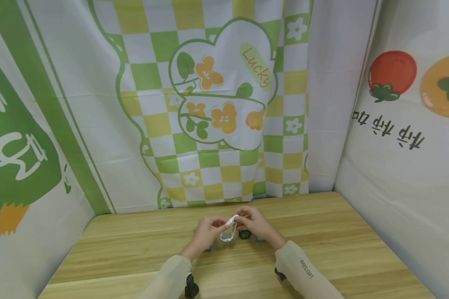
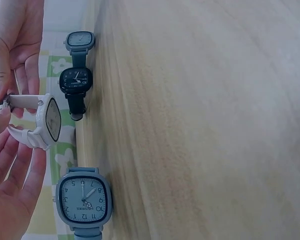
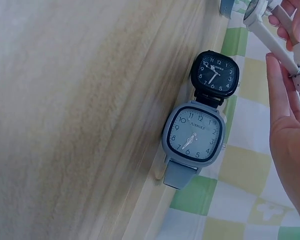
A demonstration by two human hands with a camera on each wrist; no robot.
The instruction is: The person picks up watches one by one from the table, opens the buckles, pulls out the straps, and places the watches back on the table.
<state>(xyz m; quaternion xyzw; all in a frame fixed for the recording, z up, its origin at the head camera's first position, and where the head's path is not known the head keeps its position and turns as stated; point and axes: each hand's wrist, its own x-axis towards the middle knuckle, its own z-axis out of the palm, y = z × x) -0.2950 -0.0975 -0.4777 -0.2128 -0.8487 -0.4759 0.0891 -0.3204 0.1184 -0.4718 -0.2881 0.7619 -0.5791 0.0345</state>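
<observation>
Both hands hold a white wristwatch (image 2: pixel 50 122) above the table, its strap bent into a loop with the dial side hanging lower. My left hand (image 1: pixel 205 234) pinches one strap end between thumb and fingers. At the buckle (image 3: pixel 299 70), my right hand (image 1: pixel 256 224) grips the other end, fingertips close to those of the left. Below, a black square-faced watch (image 3: pixel 215 74) and a grey-blue watch (image 3: pixel 194 135) lie on the right side. Another grey-blue watch (image 2: pixel 83 199) lies under the left hand.
The watches lie on a wood-grain table (image 1: pixel 134 241). Behind its far edge hangs a green and yellow checkered cloth (image 1: pixel 217 174). Printed white cloths, one with a tomato picture (image 1: pixel 393 74), hang at the sides. Dark straps (image 1: pixel 191 286) sit at the wrists.
</observation>
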